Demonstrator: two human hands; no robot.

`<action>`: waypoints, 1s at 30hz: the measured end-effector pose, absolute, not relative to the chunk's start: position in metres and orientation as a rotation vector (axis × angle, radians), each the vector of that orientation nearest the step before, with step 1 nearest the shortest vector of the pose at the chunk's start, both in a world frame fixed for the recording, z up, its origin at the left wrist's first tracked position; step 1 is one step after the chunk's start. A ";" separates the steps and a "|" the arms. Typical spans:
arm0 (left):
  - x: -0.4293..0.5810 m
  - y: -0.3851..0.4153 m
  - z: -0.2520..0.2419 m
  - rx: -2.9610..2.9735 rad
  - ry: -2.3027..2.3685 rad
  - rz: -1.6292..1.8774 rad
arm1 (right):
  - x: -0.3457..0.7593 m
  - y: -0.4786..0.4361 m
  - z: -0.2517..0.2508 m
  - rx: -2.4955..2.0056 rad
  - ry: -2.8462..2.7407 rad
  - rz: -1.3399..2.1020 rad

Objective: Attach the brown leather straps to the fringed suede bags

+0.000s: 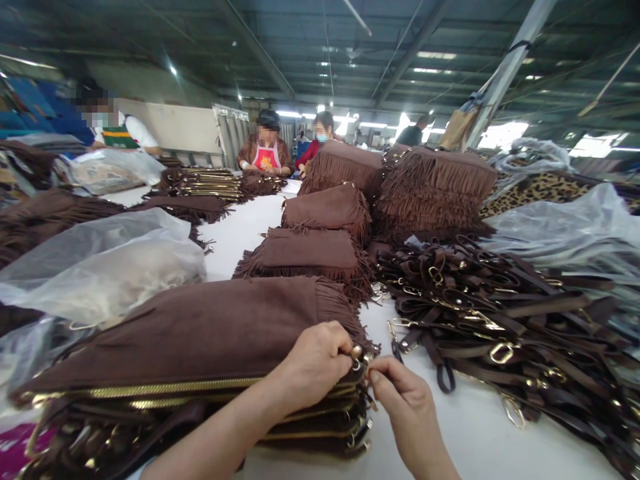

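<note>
A stack of brown suede fringed bags with gold zips lies before me, the top fringed bag (pixel 200 327) flat with its zip edge toward me. My left hand (pixel 315 363) rests on its right front corner, fingers closed on the corner by a round gold metal fitting (pixel 357 352). Just to the right, my right hand (pixel 403 397) is closed in a pinch at the same corner. What lies between its thumb and forefinger is too small to make out. A pile of brown straps (pixel 490 320) with gold clasps lies right of my hands.
More fringed bags (pixel 310 250) are stacked farther along the white table (pixel 235 230). Clear plastic bags (pixel 115 260) lie on the left, more plastic (pixel 580 227) on the right. Several people are at the far side, including a person in a red apron (pixel 267 157).
</note>
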State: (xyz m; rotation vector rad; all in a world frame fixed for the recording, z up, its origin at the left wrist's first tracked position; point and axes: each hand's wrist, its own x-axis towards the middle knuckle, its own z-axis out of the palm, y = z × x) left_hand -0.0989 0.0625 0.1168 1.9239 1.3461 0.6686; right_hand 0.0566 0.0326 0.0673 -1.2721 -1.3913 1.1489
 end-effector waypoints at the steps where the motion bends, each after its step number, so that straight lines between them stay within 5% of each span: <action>1: -0.099 0.064 0.117 1.891 1.346 0.663 | 0.056 0.033 0.067 -1.267 -1.358 1.160; 30: -0.102 0.070 0.120 1.664 1.353 0.690 | 0.057 0.037 0.064 -1.294 -1.089 1.219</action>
